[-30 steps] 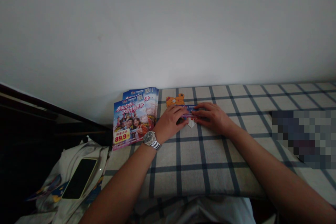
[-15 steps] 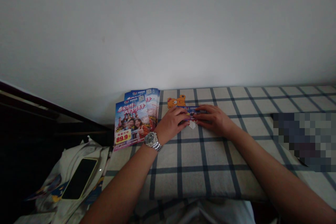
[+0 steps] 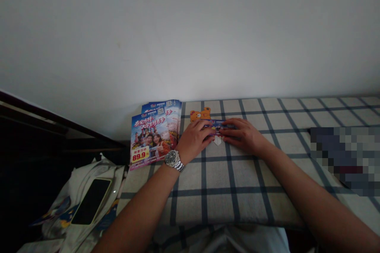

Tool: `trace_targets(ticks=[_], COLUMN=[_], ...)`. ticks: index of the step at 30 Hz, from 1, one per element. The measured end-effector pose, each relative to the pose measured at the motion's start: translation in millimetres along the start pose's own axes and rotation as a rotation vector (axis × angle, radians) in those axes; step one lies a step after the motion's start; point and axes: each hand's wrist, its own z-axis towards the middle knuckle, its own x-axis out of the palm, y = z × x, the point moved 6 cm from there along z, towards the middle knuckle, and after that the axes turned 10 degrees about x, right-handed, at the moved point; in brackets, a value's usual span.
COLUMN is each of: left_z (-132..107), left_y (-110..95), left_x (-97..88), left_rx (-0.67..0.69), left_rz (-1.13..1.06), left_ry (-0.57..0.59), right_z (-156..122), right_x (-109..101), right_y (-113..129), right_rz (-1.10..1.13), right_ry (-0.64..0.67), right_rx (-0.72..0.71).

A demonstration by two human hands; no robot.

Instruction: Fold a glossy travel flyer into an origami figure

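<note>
Folded flyer: lies on the checked cloth [image 3: 221, 189] between the two hands, its blue strip [image 3: 218, 122] with small white print facing up. Much of it is hidden under fingers.
White tip: a pale, pointed piece of paper [image 3: 218, 141] shows at the near edge of the folded flyer, between the hands.
Left hand: the left hand [image 3: 194, 138] comes in from the near left, fingers bent over the flyer's left end and touching it — whether they pinch or only press, I cannot tell.
Right hand: the right hand [image 3: 245, 136] mirrors it at the right end, fingers close together and touching the paper; its grip, too, cannot be told.
Watch: a metal-banded watch [image 3: 172, 160] with a dark dial sits on the left wrist.
Bear: an orange bear [image 3: 197, 115] shows just beyond the left hand, partly covered; printed or loose is unclear.
Flyer pile: left of the hands, overlapping flyers [image 3: 174, 116] reach back to the wall [image 3: 208, 39]. The top flyer [image 3: 147, 128] lies nearer and further left, with a castle, two people and "89.9".
Phone: at the near left — dark screen, pale edge — the phone [image 3: 90, 202] rests on a white printed bag [image 3: 84, 172].
Far right: a pixelated dark item [image 3: 341, 154] lies on the cloth, well apart from the right hand.
</note>
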Motion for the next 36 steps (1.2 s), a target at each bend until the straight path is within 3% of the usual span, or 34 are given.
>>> trace_targets(ticks=[9,25,33,36], left_z=[1,-2,1,1], left_y=[3,-5,-8,-7], left_x=[-5.4,-0.7,4.2,5.5], left_rx=[-0.083,-0.037,0.036,0.038], left_rz=[0.051,0.020,-0.062,-0.066], left_ry=[-0.023,0.005,0.023,0.032], right_z=[-2,-2,0,0], right_x=[1,-3,-7,-3], right_y=[6,22,5,1], right_rz=[0.028,0.059,0.108,0.100], right_ry=[0.064,0.100,-0.042,-0.036], right_rx=[-0.023,-0.055,0.055,0.054])
